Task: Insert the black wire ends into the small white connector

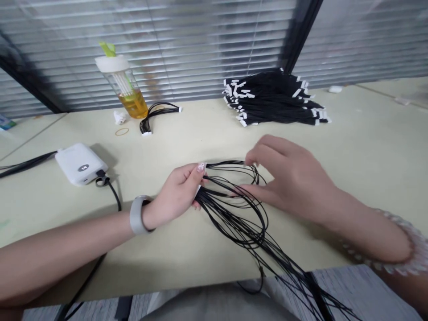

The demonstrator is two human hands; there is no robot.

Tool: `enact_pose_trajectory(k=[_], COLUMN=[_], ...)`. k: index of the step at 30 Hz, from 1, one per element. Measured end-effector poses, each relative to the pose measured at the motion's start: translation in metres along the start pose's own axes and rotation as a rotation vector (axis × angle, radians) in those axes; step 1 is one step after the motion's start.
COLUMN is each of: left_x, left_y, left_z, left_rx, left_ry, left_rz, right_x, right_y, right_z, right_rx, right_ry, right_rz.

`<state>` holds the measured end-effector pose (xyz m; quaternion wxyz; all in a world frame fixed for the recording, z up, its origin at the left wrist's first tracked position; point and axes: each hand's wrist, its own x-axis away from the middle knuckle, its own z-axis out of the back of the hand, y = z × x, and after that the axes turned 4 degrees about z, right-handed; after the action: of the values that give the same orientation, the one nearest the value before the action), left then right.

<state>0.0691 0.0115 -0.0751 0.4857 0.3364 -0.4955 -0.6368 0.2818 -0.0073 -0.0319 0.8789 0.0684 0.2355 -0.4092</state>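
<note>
My left hand is closed on the white connector end of a bundle of thin black wires. The wires fan out to the right in loose loops, and their long ends hang over the table's front edge. My right hand is at the right of the loops, thumb and fingers spread apart, with the fingertips at the wires. It grips nothing that I can see.
A pile of black cables with white connectors lies at the back. Further left are a short cable, a glass bottle of yellow liquid, a rubber band and a white power bank with a black cord. Blinds stand behind.
</note>
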Motion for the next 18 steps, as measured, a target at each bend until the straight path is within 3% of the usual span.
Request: enact_pose_trajectory(k=[2, 7, 18], left_x=[0.000, -0.001, -0.001], left_y=[0.000, -0.003, -0.001], left_z=[0.001, 0.003, 0.000], left_rx=[0.009, 0.043, 0.032], left_ry=[0.009, 0.016, -0.008], left_rz=[0.010, 0.018, -0.028], right_x=[0.004, 0.007, -0.001], right_y=[-0.008, -0.021, -0.024], right_z=[0.005, 0.003, -0.027], right_rx=[0.075, -0.293, -0.749], right_ry=[-0.042, -0.498, -0.363], right_rz=[0.074, -0.047, -0.130])
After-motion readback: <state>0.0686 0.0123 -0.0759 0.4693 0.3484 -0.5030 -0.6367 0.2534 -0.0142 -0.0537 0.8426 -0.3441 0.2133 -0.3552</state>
